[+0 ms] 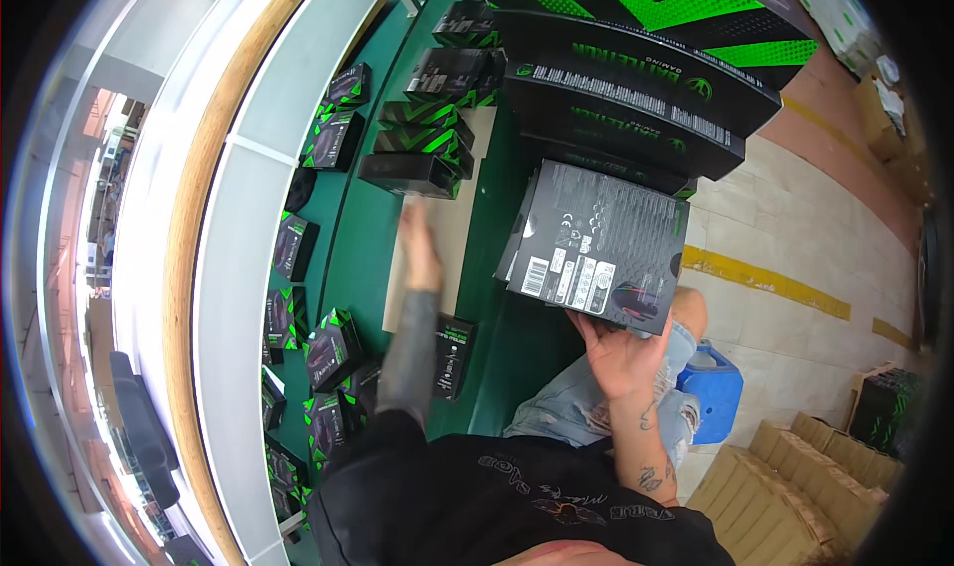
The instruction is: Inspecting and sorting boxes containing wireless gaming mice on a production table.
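My right hand (624, 359), palm up, supports a flat black box (596, 238) from below at its near edge. The box's printed side, with a small mouse picture and white labels, faces up; most of my fingers are hidden under it. My left hand (419, 250) is stretched out over a bare cardboard strip (452, 238), slightly blurred, its fingers extended and nothing visible in them. Just beyond its fingertips stands a row of small black and green boxes (407, 174).
Large black and green cartons (636, 84) stand in a row at the far side. More small boxes (333, 350) lie on the green table (343, 238) to the left. A blue stool (714, 392) and brown cartons (775, 486) are on the right.
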`<state>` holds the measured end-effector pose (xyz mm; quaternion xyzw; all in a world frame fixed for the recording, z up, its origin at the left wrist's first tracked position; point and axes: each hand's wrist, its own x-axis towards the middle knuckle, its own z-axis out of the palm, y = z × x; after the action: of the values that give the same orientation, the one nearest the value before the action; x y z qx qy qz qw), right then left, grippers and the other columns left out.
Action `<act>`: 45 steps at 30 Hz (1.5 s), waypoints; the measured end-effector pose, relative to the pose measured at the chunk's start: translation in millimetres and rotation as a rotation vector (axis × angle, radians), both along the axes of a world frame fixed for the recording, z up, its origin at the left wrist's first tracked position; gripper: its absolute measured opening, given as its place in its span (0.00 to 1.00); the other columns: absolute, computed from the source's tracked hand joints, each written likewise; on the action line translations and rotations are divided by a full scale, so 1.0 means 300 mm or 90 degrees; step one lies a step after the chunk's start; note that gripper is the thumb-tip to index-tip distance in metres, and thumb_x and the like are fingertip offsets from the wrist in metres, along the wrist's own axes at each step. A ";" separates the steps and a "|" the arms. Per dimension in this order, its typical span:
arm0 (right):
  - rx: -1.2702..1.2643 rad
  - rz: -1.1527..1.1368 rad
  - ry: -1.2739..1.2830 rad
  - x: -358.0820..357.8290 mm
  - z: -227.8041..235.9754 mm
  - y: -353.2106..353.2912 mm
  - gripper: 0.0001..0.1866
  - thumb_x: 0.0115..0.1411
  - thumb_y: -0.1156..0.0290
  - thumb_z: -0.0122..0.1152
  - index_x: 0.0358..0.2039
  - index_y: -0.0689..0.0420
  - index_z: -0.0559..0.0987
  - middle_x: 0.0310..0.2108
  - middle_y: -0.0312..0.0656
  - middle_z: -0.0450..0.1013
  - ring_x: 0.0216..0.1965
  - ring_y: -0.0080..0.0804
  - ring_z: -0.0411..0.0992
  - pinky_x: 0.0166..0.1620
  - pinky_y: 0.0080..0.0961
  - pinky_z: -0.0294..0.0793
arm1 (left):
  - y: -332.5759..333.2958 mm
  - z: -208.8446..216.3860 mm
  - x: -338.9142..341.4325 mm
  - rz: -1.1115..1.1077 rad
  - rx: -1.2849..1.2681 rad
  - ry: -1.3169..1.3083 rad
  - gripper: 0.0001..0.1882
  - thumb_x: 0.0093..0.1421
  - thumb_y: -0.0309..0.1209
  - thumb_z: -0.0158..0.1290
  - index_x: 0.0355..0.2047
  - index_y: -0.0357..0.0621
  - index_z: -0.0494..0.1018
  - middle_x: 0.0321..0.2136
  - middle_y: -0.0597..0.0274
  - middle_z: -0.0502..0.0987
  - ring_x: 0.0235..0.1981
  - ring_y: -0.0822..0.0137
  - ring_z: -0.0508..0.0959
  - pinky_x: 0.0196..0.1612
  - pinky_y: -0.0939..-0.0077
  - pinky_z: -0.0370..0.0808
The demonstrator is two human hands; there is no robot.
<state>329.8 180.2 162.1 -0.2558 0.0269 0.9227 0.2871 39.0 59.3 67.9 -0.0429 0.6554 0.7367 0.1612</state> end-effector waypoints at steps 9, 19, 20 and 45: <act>-0.010 0.168 -0.063 0.166 -0.165 -0.082 0.41 0.55 0.39 0.40 0.55 0.64 0.55 0.50 0.60 0.59 0.50 0.49 0.63 0.50 0.35 0.66 | 0.010 -0.291 -0.553 0.278 -0.276 0.156 0.48 0.35 0.49 0.67 0.50 0.31 0.58 0.43 0.49 0.69 0.43 0.58 0.71 0.46 0.66 0.67; 0.170 0.357 -0.169 0.304 -0.265 -0.175 0.18 0.61 0.62 0.46 0.45 0.63 0.66 0.38 0.48 0.71 0.39 0.33 0.71 0.44 0.26 0.71 | -0.460 -0.261 -0.201 0.040 0.091 -0.031 0.14 0.41 0.25 0.49 0.31 0.36 0.70 0.24 0.58 0.72 0.26 0.62 0.75 0.30 0.72 0.75; 0.223 0.389 -0.192 0.310 -0.253 -0.175 0.17 0.61 0.63 0.46 0.45 0.62 0.66 0.38 0.47 0.71 0.39 0.32 0.71 0.43 0.26 0.71 | -0.424 -0.160 -0.084 0.035 0.088 -0.044 0.14 0.41 0.25 0.49 0.31 0.36 0.70 0.24 0.58 0.72 0.26 0.62 0.75 0.30 0.72 0.75; 0.649 0.305 -0.148 0.596 -0.231 -0.086 0.48 0.39 0.74 0.65 0.59 0.68 0.50 0.61 0.48 0.47 0.64 0.34 0.41 0.63 0.28 0.37 | -0.071 0.302 0.580 -0.959 -0.082 0.188 0.29 0.51 0.37 0.56 0.50 0.37 0.63 0.47 0.57 0.68 0.51 0.66 0.67 0.54 0.72 0.62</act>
<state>508.5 154.5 92.6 -0.1835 -0.5119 0.8242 0.1579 212.9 38.0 158.4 0.5044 0.5636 0.3866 0.5277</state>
